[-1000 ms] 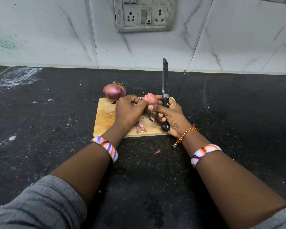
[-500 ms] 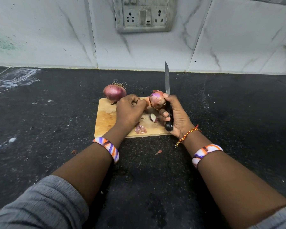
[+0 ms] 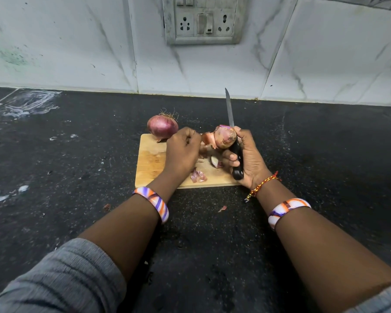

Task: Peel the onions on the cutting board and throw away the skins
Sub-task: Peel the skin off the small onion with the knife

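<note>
Head view: the right hand [image 3: 246, 154] grips both the knife [image 3: 234, 141] and a half-peeled onion [image 3: 225, 137], held off the cutting board [image 3: 149, 163]. The left hand [image 3: 182, 152] pinches a loose papery skin [image 3: 207, 137] at the onion's side; it looks brittle and likely to tear, so take it near its root. A second onion [image 3: 162, 127] sits beyond the left knuckles

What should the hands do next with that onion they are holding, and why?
Probably the left hand should keep pulling the loose skin flap off the held onion, since it hangs half-peeled while the right hand also grips the knife.
</note>
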